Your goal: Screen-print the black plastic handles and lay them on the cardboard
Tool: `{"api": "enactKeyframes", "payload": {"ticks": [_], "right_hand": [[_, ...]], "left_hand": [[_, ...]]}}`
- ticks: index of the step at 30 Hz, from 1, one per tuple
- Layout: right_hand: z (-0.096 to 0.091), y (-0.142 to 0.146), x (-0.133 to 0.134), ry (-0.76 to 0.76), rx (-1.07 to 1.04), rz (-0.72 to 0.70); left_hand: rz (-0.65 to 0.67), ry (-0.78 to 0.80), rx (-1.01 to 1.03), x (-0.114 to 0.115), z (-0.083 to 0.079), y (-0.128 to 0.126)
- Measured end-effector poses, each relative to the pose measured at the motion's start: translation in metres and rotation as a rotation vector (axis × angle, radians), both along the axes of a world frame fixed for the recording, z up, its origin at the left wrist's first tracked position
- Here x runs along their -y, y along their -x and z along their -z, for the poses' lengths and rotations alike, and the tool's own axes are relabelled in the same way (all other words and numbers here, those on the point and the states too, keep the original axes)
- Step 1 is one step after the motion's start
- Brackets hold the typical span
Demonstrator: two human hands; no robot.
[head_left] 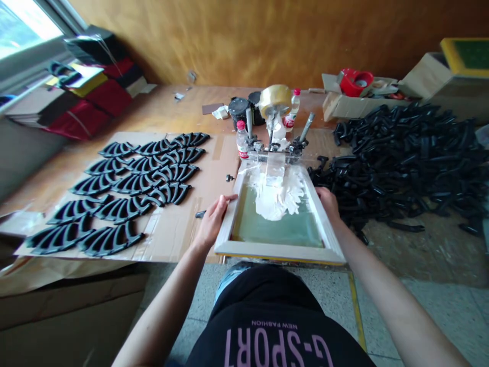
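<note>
A screen printing frame (280, 250) with green mesh lies in front of me, clamped at its far end. My left hand (214, 219) holds its left side rail, with one finger stretched along the edge. At the right rail, my right hand (329, 203) grips the frame, its fingers partly hidden behind the rail. White ink (277, 201) is smeared over the far half of the mesh. A translucent squeegee (275, 168) rests in the ink near the metal hinge clamps (294, 145). Just left of my left hand lies a small black plastic part (200, 214).
Rows of curved black parts (114, 204) lie on cardboard (171, 239) at left. A large heap of black parts (412, 163) covers the right. Behind the frame stand a tape roll (275, 99), black tubs (239, 109) and red-capped bottles (242, 137). An open box (351, 107) sits back right.
</note>
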State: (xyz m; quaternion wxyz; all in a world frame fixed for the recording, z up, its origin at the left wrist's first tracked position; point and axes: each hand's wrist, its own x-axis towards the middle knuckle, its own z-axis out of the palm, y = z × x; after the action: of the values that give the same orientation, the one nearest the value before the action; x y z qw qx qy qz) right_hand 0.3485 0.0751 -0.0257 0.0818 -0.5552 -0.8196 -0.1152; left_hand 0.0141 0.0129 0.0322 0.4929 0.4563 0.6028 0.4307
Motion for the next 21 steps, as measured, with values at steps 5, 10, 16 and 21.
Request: {"api": "enactKeyframes", "payload": {"ticks": [5, 10, 16, 21], "right_hand": [[-0.026, 0.045, -0.040, 0.039, -0.317, 0.034], [-0.026, 0.098, -0.025, 0.341, -0.227, -0.121], [-0.016, 0.071, 0.029, 0.398, -0.114, -0.552], [-0.013, 0.071, 0.027, 0.363, -0.227, -0.467]], "left_hand": [[0.006, 0.181, -0.025, 0.010, 0.066, -0.002], [-0.043, 0.205, -0.071, 0.003, 0.088, -0.003], [-0.062, 0.221, -0.053, 0.005, 0.091, -0.002], [-0.117, 0.245, -0.022, 0.005, 0.087, -0.005]]}}
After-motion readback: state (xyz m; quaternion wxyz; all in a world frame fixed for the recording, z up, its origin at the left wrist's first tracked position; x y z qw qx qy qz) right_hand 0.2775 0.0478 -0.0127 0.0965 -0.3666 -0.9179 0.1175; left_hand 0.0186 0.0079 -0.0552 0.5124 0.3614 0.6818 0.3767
